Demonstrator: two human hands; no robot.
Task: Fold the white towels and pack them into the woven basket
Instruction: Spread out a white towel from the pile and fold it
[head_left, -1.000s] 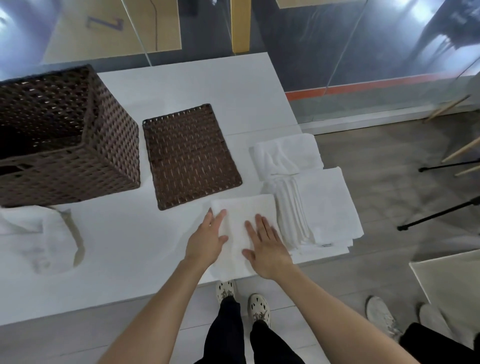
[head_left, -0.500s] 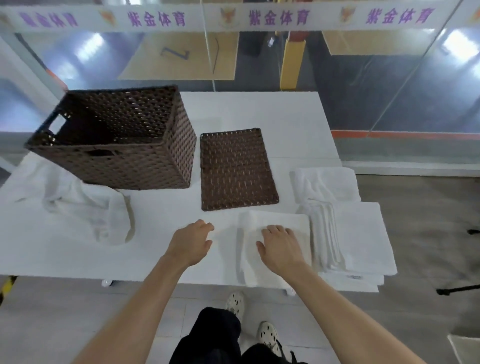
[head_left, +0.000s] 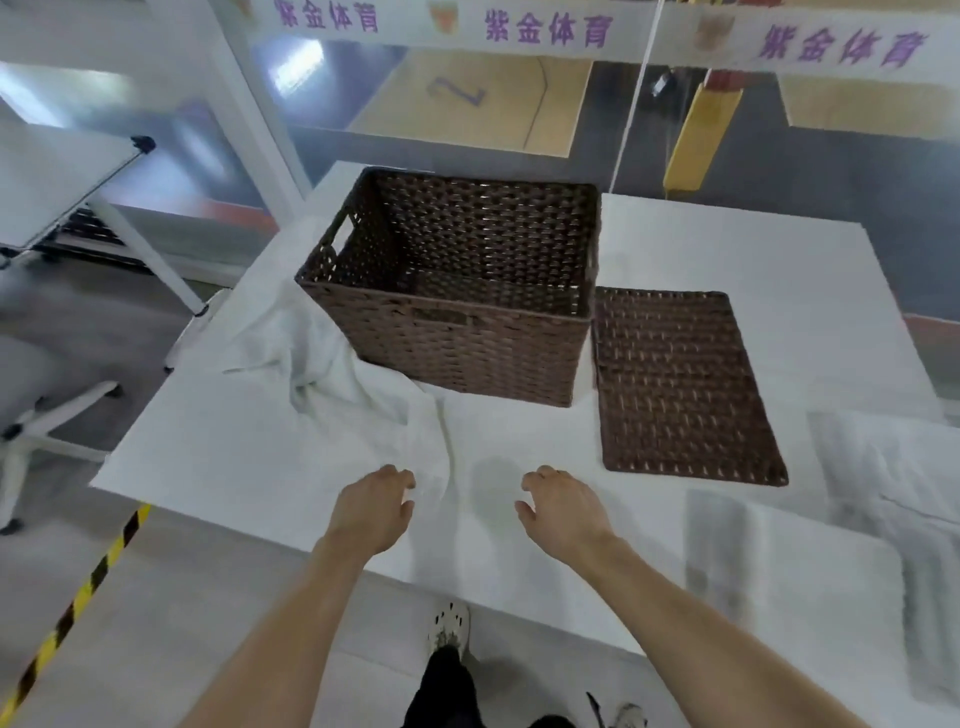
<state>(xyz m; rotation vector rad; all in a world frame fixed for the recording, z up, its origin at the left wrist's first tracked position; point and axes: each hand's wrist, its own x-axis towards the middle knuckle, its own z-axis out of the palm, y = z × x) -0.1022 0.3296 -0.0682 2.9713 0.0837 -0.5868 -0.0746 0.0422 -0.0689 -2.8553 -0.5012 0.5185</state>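
A: What's nearest?
B: The left hand (head_left: 371, 512), fingers curled at the near edge of the crumpled towel (head_left: 322, 364). Gripping or only touching, I cannot tell. The right hand (head_left: 563, 512) hangs loosely curled over the table (head_left: 234, 457), holding nothing.
A: And beyond?
B: Folded towels (head_left: 789, 571), blurred, at right. Farther, the lid (head_left: 675, 384) lies flat beside the woven basket (head_left: 457, 343), with the crumpled towel against its left side.

basket (head_left: 457, 332) open-topped; lid (head_left: 680, 384) flat beside; crumpled towel (head_left: 322, 364) left.
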